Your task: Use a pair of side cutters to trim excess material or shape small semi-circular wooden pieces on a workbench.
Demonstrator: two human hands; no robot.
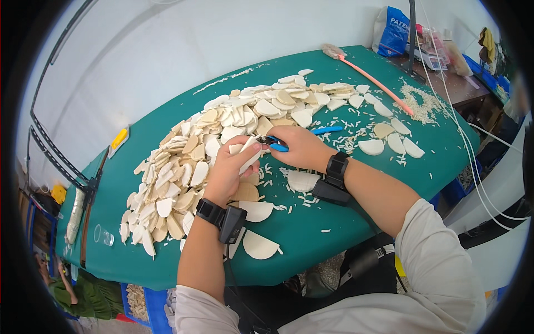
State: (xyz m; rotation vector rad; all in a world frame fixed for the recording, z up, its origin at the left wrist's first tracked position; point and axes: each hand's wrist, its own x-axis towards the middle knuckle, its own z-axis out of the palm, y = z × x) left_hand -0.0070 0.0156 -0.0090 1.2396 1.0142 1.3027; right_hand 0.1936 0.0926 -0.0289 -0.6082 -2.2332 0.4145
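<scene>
Left hand (227,167) gripping a plain white, flat-faced piece (251,157), right hand (299,147) gripping blue-handled pliers (280,148)

Pile of pieces (192,151) on tabletop (389,181), left to centre. Cup (104,236) left of pile. Left hand (227,167) at pile's near side, right hand (303,147) just right, pliers (327,130) in it. Loose pieces (371,147) farther right. Brush (374,83) behind those, scrap heap (423,107) at its near end.
</scene>
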